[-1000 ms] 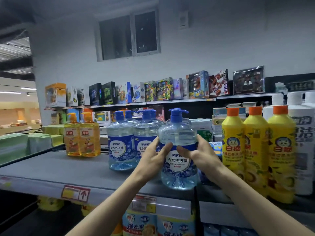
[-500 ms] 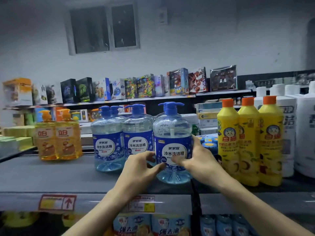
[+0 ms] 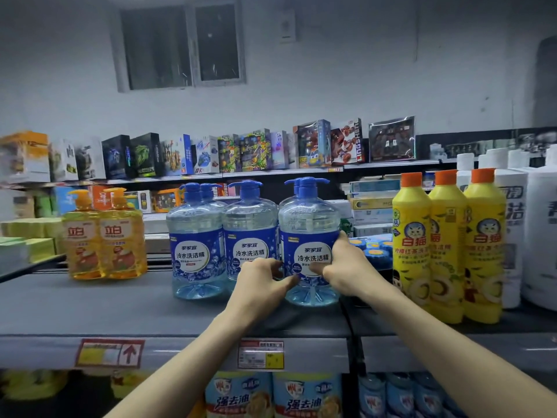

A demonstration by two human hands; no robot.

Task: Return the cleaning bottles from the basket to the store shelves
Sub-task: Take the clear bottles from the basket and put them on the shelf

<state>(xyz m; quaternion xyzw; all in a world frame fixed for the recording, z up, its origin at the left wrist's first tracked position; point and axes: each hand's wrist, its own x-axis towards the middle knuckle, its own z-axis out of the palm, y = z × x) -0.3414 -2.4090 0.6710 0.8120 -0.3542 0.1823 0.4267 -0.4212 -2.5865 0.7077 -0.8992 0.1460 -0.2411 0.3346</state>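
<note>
1. The bottle (clear, with a blue label and a blue pump) stands upright on the shelf, its base on the grey board.
2. The left grip holds its lower left side. The fingers curl against the wall of the bottle and the thumb lies on the bottom edge of the label.
3. The right grip holds its right side. The thumb is laid across the front of the label, the fingers wrap round behind, and one fingertip reaches the label's top corner.
4. Both forearms reach in from below over the shelf's front rail.
5. Two blue bottles of the same kind stand just to its left, the nearer one just beside it. More blue pumps show behind them, one right behind the held bottle.
6. Further left, well apart, two orange bottles stand side by side.
7. On the right stand three yellow bottles with orange caps, shoulder to shoulder, with white bottles behind and beside them.
8. A price tag sits on the front rail below the grips, and a red tag with an arrow sits further left.
9. Toy boxes line the higher shelf at the back, under a dark window.
10. Blue packs show on the level below.
</note>
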